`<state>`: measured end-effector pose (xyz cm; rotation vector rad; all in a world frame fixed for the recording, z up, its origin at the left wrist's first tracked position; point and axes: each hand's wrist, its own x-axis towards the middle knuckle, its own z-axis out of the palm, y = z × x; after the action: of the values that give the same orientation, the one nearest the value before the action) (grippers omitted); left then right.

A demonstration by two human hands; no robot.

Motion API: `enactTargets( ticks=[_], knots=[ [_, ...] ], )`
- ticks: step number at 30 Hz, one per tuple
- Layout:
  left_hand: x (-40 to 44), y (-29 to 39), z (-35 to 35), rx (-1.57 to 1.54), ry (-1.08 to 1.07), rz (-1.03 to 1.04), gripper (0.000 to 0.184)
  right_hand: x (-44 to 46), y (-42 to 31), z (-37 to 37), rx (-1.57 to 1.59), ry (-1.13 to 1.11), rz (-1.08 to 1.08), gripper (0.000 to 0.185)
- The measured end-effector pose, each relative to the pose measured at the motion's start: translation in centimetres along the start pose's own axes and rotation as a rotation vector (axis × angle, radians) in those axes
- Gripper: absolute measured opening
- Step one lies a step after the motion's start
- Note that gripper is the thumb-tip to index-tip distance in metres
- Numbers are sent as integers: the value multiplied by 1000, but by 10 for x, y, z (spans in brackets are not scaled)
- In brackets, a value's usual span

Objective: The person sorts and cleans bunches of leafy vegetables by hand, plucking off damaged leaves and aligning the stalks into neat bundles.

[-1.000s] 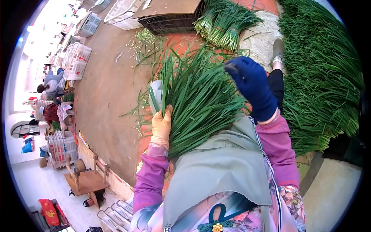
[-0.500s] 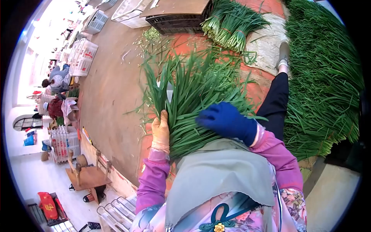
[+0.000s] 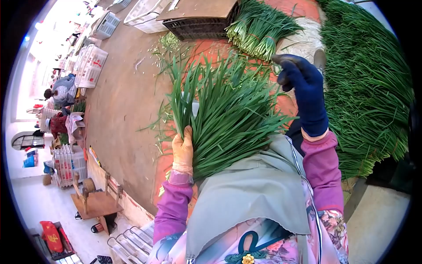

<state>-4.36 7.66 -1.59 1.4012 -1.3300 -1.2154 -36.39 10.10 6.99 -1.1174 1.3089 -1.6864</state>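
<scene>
My left hand (image 3: 182,149), in a pale orange glove, is closed around the left edge of a loose bunch of long green leaves (image 3: 233,114). The bunch fans out over my lap, against the grey apron (image 3: 250,185). My right hand (image 3: 299,75), in a dark blue glove, is raised beyond the right side of the bunch, its fingers bent and partly apart, with nothing visible in them. Part of a pale grey object (image 3: 195,108) shows among the leaves near my left hand.
Tied bundles (image 3: 259,33) lie at the top beside a black crate (image 3: 202,27) with a board on it. A long heap of leaves (image 3: 369,92) fills the right side. White crates (image 3: 91,66), a wooden stool (image 3: 96,204) and people (image 3: 63,90) are at the left.
My right hand came down onto the leaves, then rose away up and to the right. My left hand has kept its hold, and the leaves have shifted slightly.
</scene>
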Motion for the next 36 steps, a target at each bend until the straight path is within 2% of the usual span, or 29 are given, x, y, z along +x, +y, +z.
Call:
enactTargets(
  ticks=[1, 3, 4, 5, 7, 8, 11, 14, 15, 17, 18, 19, 20, 21, 23, 26, 29, 30, 32, 33, 35, 36],
  knots=[
    [0, -1, -1, 0, -4, 1, 26, 2, 0, 8, -1, 4, -1, 24],
    [0, -4, -3, 53, -11, 19, 27, 8, 6, 21, -46, -203, -86, 23],
    [-1, -3, -3, 53, -15, 21, 27, 10, 12, 23, -382, -239, -223, 30],
    [-2, -2, -2, 52, -12, 20, 27, 10, 9, 27, -567, -315, -174, 38],
    [-5, -1, -1, 49, -13, 22, 26, 8, 19, 37, -823, -373, -288, 42],
    [-7, -1, 0, 37, -12, 37, 26, 6, 25, 42, -826, -369, -289, 42],
    [-11, 6, -1, 58, -40, 29, 24, 3, 47, 51, -770, -335, -401, 34],
    [-14, 7, -3, 54, -53, 1, 23, -2, 54, 51, -911, -491, -446, 8],
    [-16, 6, -4, 53, -55, 2, 23, 0, 56, 47, -914, -489, -445, 8],
    [-18, 5, -5, 57, -67, 55, 22, 8, 61, 28, -958, -455, -559, 5],
    [-19, 5, -2, 33, -39, 60, 21, 20, 62, 10, -951, -339, -512, 6],
    [-20, 6, -2, 28, -34, 56, 21, 38, 72, -5, -810, -51, -601, 10],
    [-21, 7, -3, 45, -48, 72, 18, 51, 70, -27, -861, 44, -507, 9],
    [-20, 8, -3, 63, -64, 93, 15, 61, 64, -38, -1081, 97, -448, 12],
    [-18, 2, -5, 53, -70, 74, 15, 63, 66, -40, -1061, -57, -484, 36],
    [-20, 0, -2, 32, -79, 60, 15, 54, 40, -13, -1200, -388, -402, 74],
    [-20, 1, 2, 39, -73, 73, 15, 64, 69, -11, -1232, -421, -517, 41],
    [-21, 2, 2, 55, -71, 75, 14, 68, 69, -13, -1223, -424, -520, 41],
    [-22, 4, -1, 90, -78, 62, 14, 77, 70, -25, -378, -576, 224, 24],
    [-21, 4, -2, 117, -91, 50, 14, 88, 88, -47, 122, -628, 192, 23],
    [-20, 0, 0, 118, -70, 64, 14, 96, 79, -69, 131, -283, 9, 33],
    [-18, 0, 1, 106, -52, 76, 14, 93, 66, -68, 73, -210, -17, 35]
  ],
)
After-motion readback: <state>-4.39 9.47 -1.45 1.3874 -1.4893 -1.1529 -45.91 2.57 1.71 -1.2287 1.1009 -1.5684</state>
